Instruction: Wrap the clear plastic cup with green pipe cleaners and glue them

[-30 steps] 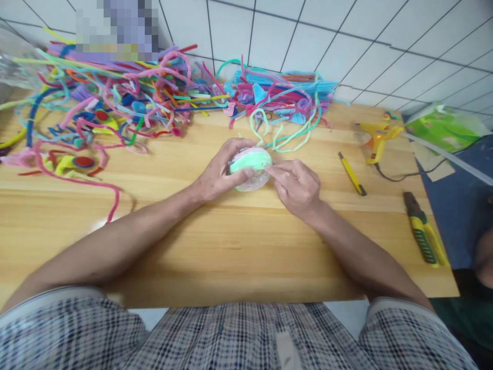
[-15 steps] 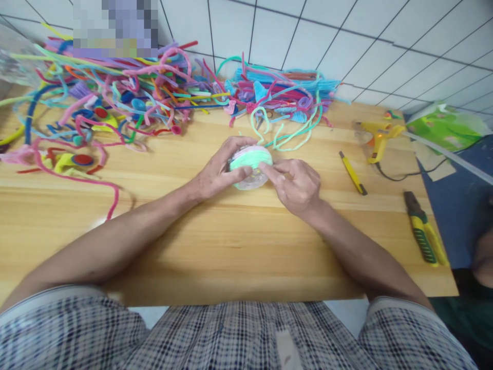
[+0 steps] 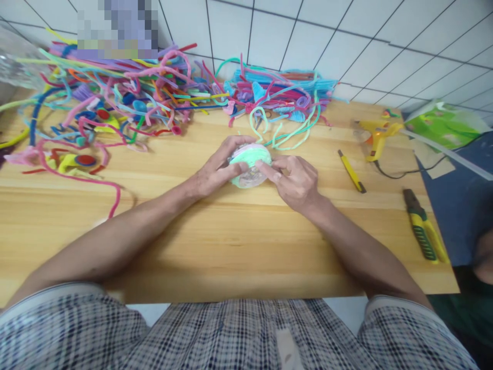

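White wall tiles (image 3: 292,31) with dark joints are rising behind a pale wooden tabletop (image 3: 215,246), where a person in a checked garment (image 3: 223,334) is working with both bare hands. At far left, crumpled clear plastic (image 3: 21,64) is sitting beside a heaped tangle of fuzzy stems (image 3: 157,95) in pink, blue, yellow, red and purple. Just in front of the heap, a yellow piece with a red disc (image 3: 85,160) is lying within a looping pink stem (image 3: 92,181). Near the middle, the left hand (image 3: 216,169) is gripping a round piece (image 3: 251,155), its thumb pressing the near face and its fingers wrapping the far side. Mint-green and pale pink strands are covering the upper part of the piece, while the lower part is showing clear; whether it is touching the wood cannot be told. From the other side, the right hand (image 3: 298,181) is curling its fingers and touching the piece's face; whether it is pinching anything cannot be seen. Beyond them, a blue bundle of stems (image 3: 288,78) is lying by the wall. Farther right, a yellow cutter (image 3: 351,172), a yellow glue gun (image 3: 379,136) and yellow-and-black pliers (image 3: 422,228) are lying well apart from the hands, with a green package (image 3: 442,128) standing past the glue gun.
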`<state>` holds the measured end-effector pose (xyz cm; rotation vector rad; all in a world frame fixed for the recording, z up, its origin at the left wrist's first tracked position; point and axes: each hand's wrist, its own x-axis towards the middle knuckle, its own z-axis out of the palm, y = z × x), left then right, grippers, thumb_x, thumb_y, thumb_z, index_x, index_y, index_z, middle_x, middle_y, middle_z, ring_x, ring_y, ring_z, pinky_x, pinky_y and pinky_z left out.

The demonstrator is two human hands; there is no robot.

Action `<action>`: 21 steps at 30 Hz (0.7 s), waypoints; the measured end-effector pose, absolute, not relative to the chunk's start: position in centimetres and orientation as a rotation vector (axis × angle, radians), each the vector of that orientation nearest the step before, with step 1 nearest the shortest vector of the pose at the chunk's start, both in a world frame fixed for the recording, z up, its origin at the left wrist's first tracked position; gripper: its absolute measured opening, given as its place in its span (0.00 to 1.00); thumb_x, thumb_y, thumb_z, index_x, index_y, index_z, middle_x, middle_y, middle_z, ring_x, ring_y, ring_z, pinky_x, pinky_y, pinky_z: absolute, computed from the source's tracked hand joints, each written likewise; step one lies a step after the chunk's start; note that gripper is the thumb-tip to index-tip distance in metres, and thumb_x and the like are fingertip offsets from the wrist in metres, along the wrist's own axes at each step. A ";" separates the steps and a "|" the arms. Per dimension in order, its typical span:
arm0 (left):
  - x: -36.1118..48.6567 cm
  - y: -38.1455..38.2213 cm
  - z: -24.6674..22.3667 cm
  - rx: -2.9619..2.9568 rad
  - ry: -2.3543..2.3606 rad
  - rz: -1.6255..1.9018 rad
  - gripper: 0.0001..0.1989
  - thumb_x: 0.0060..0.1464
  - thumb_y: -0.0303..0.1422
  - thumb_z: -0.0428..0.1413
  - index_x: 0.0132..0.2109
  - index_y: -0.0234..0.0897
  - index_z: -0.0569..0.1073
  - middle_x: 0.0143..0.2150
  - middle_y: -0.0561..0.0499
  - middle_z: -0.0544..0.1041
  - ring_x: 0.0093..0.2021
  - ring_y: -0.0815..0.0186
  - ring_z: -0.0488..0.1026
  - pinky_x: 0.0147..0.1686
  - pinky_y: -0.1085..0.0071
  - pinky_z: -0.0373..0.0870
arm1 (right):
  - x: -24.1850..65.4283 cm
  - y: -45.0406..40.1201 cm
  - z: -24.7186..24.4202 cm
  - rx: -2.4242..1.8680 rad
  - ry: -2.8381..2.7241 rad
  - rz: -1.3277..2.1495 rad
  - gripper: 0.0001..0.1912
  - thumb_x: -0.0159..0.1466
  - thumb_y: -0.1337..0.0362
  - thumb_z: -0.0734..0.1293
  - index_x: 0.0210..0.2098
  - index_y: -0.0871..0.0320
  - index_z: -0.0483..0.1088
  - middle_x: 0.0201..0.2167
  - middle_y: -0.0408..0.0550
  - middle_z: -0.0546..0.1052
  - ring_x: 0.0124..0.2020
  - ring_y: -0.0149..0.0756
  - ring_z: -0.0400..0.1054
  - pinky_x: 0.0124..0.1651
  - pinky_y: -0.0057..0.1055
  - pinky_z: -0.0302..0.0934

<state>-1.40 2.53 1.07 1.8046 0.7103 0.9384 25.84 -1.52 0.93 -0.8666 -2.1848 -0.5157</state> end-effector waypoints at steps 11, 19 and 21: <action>-1.5 3.2 -0.5 1.907 0.652 1.006 0.46 0.61 0.68 0.65 0.74 0.49 0.64 0.79 0.38 0.65 0.80 0.41 0.66 0.79 0.43 0.69 | 25.9 -1.5 0.8 -0.863 -2.168 -0.435 0.29 0.77 0.73 0.71 0.68 0.34 0.81 0.36 0.40 0.84 0.38 0.33 0.78 0.45 0.31 0.74; -1.7 3.3 -0.1 1.947 0.625 0.978 0.38 0.67 0.64 0.61 0.73 0.51 0.67 0.76 0.41 0.69 0.77 0.43 0.68 0.77 0.44 0.71 | 25.7 -1.5 0.9 -0.834 -2.144 -0.453 0.26 0.77 0.72 0.72 0.66 0.37 0.82 0.36 0.40 0.83 0.37 0.32 0.77 0.43 0.31 0.72; -1.7 3.3 -0.1 1.937 0.640 0.965 0.39 0.66 0.66 0.61 0.72 0.50 0.67 0.76 0.41 0.69 0.76 0.42 0.69 0.75 0.44 0.73 | 25.7 -1.5 0.8 -0.872 -2.166 -0.431 0.24 0.77 0.71 0.72 0.64 0.37 0.83 0.36 0.40 0.83 0.37 0.32 0.77 0.43 0.32 0.72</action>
